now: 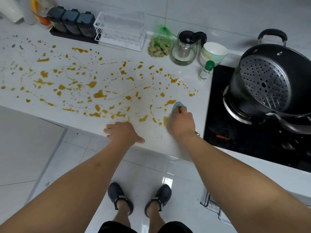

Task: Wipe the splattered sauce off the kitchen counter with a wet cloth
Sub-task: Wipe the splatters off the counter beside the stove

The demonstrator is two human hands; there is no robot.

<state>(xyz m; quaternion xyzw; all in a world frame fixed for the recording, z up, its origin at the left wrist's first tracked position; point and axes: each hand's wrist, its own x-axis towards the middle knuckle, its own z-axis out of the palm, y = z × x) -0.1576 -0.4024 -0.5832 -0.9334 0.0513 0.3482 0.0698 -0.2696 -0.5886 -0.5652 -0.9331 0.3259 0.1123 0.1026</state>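
At the back left of the white counter three dark jars sit in a row on a black tray; what they hold cannot be made out. Next comes a clear plastic box, then a green net bag of pale knobbly ginger, a glass jug with a black lid, a stack of white bowls with green print too blurred to read, and a small green-capped bottle whose label is illegible. Orange sauce is splattered across most of the counter. The left hand rests at the counter's front edge, fingers relaxed and spread. The right hand grips a blue cloth, pressing it on the counter among the rightmost splatters. On the black stove stands a dark pot holding a perforated metal steamer plate.
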